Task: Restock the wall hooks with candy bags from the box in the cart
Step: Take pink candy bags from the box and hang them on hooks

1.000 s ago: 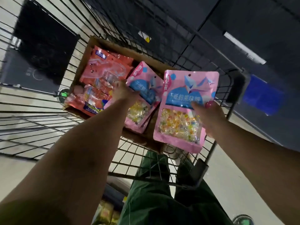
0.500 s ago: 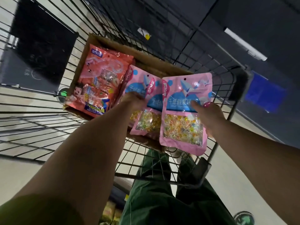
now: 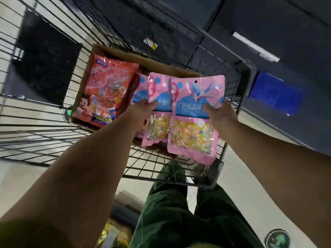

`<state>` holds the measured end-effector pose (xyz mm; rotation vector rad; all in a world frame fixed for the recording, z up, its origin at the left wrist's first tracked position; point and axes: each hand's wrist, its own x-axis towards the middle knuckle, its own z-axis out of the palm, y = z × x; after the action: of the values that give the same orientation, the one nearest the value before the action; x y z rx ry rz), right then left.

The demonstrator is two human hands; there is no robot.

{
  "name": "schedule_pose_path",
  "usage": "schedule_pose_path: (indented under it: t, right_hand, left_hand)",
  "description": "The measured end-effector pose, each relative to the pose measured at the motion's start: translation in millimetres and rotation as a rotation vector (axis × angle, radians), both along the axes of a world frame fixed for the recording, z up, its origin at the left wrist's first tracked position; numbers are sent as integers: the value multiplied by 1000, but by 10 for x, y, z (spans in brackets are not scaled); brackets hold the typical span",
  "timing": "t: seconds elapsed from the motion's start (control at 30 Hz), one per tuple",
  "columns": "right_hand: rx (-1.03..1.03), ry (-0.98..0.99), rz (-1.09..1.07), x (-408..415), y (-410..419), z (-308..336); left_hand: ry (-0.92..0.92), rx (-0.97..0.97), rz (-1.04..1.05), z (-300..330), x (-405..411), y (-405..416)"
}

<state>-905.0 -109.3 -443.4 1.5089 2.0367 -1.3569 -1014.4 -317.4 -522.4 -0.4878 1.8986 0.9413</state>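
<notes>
A cardboard box [image 3: 161,64] sits in the wire cart [image 3: 44,122]. My right hand [image 3: 221,116] holds a pink candy bag [image 3: 193,129] by its right edge, raised above the cart. My left hand [image 3: 143,111] grips a second pink candy bag [image 3: 157,126], lifted just left of the first and partly behind it. A third pink bag [image 3: 139,90] shows behind my left hand in the box. Red-orange candy bags [image 3: 105,92] lie in the box's left half. No wall hooks are in view.
Dark shelving [image 3: 268,24] with a white strip and a blue label [image 3: 275,93] stands beyond the cart on the right. My green-trousered legs [image 3: 188,212] are below the cart's handle end. A black mat [image 3: 46,58] lies on the floor left of the cart.
My left hand took a pink bag out of the box and lifted it right, next to the bag in my right hand. The right hand's bag stayed raised.
</notes>
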Motion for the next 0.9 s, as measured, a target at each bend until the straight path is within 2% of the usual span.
schedule_pose_path:
  t: [0.07, 0.27, 0.43, 0.53, 0.67, 0.8, 0.9]
  right_hand:
    - [-36, 18, -67, 7, 4, 136]
    - [-85, 146, -208, 81, 286, 812]
    - [-45, 365, -251, 625, 802, 1521]
    - [11, 454, -324, 1314, 1206, 1858]
    - [142, 476, -397, 2596, 1732, 2230]
    - [237, 523, -645, 3963, 2143, 2501]
    - [303, 566, -839, 4901, 2416, 2706]
  left_hand:
    - [38, 16, 57, 361, -101, -37]
    - [263, 35, -175, 1496, -131, 23]
    - [231, 291, -150, 2170, 199, 629]
    - [194, 414, -162, 2437, 656, 1165]
    - [295, 451, -245, 2846, 1673, 2094]
    - [360, 498, -375, 2951, 2722, 3135]
    - [332, 609, -497, 3137, 3640, 3795]
